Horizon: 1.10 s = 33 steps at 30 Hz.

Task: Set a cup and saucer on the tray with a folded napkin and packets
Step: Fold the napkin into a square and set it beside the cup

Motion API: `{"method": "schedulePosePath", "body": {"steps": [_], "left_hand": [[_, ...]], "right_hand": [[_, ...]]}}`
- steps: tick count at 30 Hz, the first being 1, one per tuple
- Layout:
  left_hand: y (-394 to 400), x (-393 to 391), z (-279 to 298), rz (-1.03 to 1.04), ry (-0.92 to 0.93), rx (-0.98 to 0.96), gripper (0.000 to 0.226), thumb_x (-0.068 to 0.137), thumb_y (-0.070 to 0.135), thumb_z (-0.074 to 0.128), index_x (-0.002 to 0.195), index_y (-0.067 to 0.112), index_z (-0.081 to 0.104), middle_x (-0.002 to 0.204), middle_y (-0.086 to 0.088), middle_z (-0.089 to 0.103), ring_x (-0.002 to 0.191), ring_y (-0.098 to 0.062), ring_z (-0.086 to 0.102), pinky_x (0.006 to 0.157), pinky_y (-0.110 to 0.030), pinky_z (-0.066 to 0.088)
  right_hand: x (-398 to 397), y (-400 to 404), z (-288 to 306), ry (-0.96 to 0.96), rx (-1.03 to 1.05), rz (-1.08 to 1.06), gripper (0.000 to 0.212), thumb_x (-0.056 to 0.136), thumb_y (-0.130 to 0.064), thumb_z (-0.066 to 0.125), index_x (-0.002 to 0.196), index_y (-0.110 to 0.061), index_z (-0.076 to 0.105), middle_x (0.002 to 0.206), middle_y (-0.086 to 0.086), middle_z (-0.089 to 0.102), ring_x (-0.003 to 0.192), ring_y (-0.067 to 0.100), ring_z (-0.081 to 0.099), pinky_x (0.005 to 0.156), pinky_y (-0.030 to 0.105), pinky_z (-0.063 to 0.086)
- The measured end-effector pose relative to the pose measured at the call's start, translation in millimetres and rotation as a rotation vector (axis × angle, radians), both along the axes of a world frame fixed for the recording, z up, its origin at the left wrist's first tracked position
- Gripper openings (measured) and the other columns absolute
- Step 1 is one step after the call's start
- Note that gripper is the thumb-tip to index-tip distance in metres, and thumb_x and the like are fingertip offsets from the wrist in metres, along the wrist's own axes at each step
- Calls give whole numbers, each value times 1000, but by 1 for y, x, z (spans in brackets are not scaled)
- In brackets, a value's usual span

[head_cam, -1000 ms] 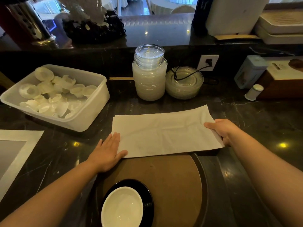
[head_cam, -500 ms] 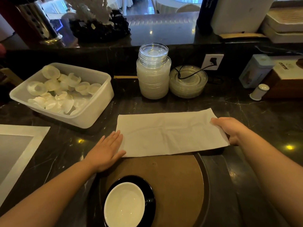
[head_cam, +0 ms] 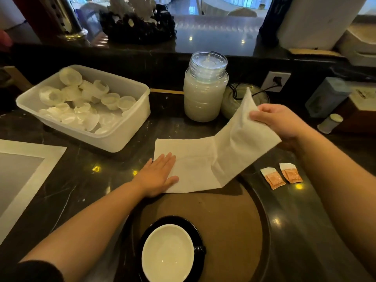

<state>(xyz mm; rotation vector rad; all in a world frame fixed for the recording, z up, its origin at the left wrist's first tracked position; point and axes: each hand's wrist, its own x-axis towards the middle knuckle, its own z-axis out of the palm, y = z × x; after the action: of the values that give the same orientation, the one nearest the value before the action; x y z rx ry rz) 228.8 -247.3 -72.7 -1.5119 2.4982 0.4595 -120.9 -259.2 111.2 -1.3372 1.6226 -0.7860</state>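
Clearly the napkin fold is the step in hand: the right hand (head_cam: 282,124) pinches the right end of the white paper napkin (head_cam: 205,159) between thumb and fingers and holds that end raised and tilted above the dark marble counter (head_cam: 85,180), so the sheet bends upward along a crease near its middle. The left hand (head_cam: 157,176) lies flat, fingers spread and together pressing the napkin's left end down against the counter, anchoring it just beyond the far rim of the round brown tray (head_cam: 230,216). The right forearm reaches in from the lower right with the wrist cocked upward; the left forearm stretches straight forward from the lower left. On the tray's near side sits the white-lined cup (head_cam: 167,253) on its black saucer (head_cam: 198,226), so that part looks done. Two small orange-and-white packets (head_cam: 281,177) lie on the counter to the right of the tray, not yet on it. The next move probably calls for carrying the raised end leftward over the pinned half, meeting the edges squarely, and smoothing the crease before the napkin goes onto the tray.
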Motion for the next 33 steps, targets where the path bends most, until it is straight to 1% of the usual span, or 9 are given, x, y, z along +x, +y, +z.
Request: {"method": "schedulePosePath", "body": {"steps": [3, 9, 16, 19, 23, 25, 27, 30, 33], "left_hand": [[1, 0, 4, 7, 29, 37, 79, 90, 71, 13, 151, 27, -12, 160, 3, -14, 146, -16, -11, 115, -43, -5], [7, 7, 14, 69, 154, 55, 74, 96, 62, 21, 154, 21, 1, 162, 0, -6, 147, -17, -6, 116, -42, -1], [26, 45, 8, 84, 201, -3, 63, 100, 51, 25, 153, 20, 13, 162, -1, 6, 147, -18, 1, 116, -36, 0], [28, 52, 4, 106, 257, -34, 59, 101, 47, 28, 153, 20, 19, 161, 0, 13, 147, -16, 7, 115, -31, 2], [29, 60, 3, 117, 329, -54, 53, 102, 43, 30, 150, 21, 29, 158, 2, 25, 145, -16, 18, 114, -29, 8], [30, 63, 2, 98, 357, -65, 49, 102, 39, 33, 148, 21, 34, 156, 2, 31, 144, -15, 22, 113, -27, 9], [31, 68, 2, 135, 427, -72, 44, 102, 33, 37, 144, 21, 43, 151, 1, 40, 140, -13, 30, 110, -22, 13], [33, 73, 5, 363, 577, -108, 37, 100, 27, 41, 134, 20, 54, 137, 1, 56, 123, -10, 47, 97, -16, 29], [32, 69, 10, 527, 644, -138, 35, 100, 28, 42, 132, 20, 54, 133, 1, 56, 117, -9, 50, 89, -17, 32]], "right_hand": [[58, -7, 2, -7, -69, 89, 15, 88, -35, 68, 75, -30, 70, 69, -8, 72, 65, 10, 69, 59, 29, 51], [169, -21, -38, 215, -68, 220, 16, 92, -35, 63, 79, -27, 66, 70, -2, 65, 51, 8, 57, 36, 17, 41], [223, -26, -102, 494, -32, 260, 14, 95, -37, 57, 83, -30, 57, 73, -9, 61, 65, 9, 60, 54, 23, 48], [236, -27, -121, 605, -18, 275, 17, 95, -37, 57, 93, -23, 65, 79, -5, 62, 65, 10, 57, 58, 21, 43], [254, -28, -138, 754, 23, 303, 28, 97, -38, 54, 107, -16, 68, 96, 4, 69, 82, 19, 64, 76, 31, 53], [261, -26, -144, 816, 54, 307, 31, 97, -41, 53, 110, -17, 66, 100, 5, 70, 86, 21, 65, 77, 31, 52], [265, -24, -147, 836, 79, 323, 40, 97, -50, 48, 105, -16, 66, 95, 6, 69, 84, 22, 64, 74, 31, 50], [264, -18, -145, 771, 94, 352, 56, 98, -60, 33, 94, -14, 65, 86, 5, 65, 80, 22, 63, 72, 32, 48], [250, -14, -139, 645, 39, 334, 49, 101, -52, 32, 83, -15, 59, 76, 0, 57, 77, 19, 59, 72, 31, 45]]}}
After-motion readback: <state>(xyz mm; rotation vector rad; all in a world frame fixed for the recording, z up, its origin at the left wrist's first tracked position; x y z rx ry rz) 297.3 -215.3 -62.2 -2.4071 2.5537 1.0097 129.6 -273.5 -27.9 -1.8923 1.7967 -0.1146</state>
